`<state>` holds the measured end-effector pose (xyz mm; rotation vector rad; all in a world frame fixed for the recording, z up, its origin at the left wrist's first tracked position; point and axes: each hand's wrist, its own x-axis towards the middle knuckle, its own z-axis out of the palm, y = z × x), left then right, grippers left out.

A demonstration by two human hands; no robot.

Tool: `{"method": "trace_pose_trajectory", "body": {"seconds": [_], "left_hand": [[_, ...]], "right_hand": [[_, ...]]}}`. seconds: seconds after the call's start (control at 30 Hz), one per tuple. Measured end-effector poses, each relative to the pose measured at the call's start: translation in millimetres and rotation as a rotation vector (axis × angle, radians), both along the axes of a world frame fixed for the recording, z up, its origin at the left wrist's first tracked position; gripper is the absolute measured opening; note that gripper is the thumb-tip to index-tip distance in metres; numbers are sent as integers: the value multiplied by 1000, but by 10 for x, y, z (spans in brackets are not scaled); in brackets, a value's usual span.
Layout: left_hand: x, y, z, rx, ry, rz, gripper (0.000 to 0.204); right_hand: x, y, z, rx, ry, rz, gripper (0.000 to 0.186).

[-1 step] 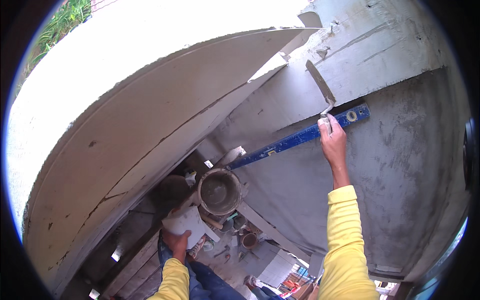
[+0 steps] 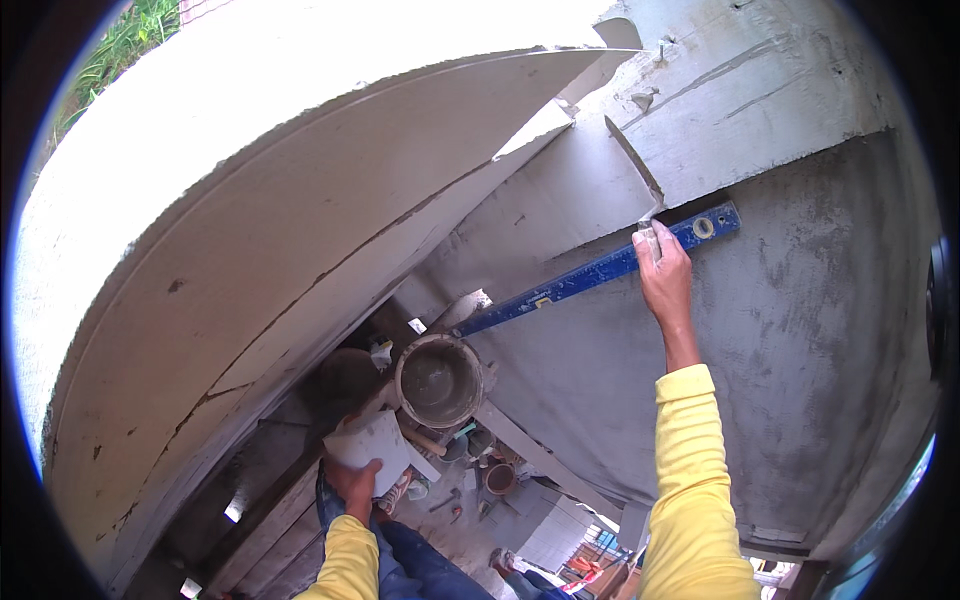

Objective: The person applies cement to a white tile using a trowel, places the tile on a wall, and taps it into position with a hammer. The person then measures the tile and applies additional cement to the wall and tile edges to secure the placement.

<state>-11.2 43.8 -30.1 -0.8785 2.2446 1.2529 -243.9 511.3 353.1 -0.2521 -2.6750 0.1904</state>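
Observation:
My right hand [image 2: 666,275] is closed round the handle of a trowel [image 2: 634,161], its narrow blade pointing up and away. That blade lies close to the pale upper band of wall [image 2: 720,120]; whether it touches I cannot tell. A long blue spirit level [image 2: 590,281] runs slantwise along the wall, passing by my right hand. Low on the left, my left hand [image 2: 352,486] grips a pale flat board [image 2: 376,440] smeared with grey, its thumb on top. Just beyond the board is a round bucket [image 2: 440,380] with grey residue inside.
A large curved pale slab [image 2: 300,210] overhangs on the left. Rough grey wall [image 2: 800,290] fills the right side. Far below, a small brown pot [image 2: 499,479] and scattered tools stand on the floor. Another person's foot [image 2: 502,560] shows at the bottom.
The trowel blade has turned more edge-on and its tip has shifted slightly left and up. My right hand has moved very slightly left; the left hand and board have stayed put.

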Motion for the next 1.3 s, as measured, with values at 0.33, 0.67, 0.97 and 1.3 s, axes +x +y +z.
{"method": "trace_pose_trajectory", "body": {"seconds": [0.33,0.67,0.97,1.3], "left_hand": [[10,8,-109,-57,86,30,101],[-26,-20,-155,18,67,40,111],[-4,-116,-223,11,45,3,108],[-19,-86,-344,-24,92,42,102]], "right_hand": [[-179,-166,505,-272,213,-196,47],[-870,-447,63,-337,-108,9,44],[-1243,-488,313,-219,139,26,42],[-1275,-618,485,-414,2,12,40]]}}
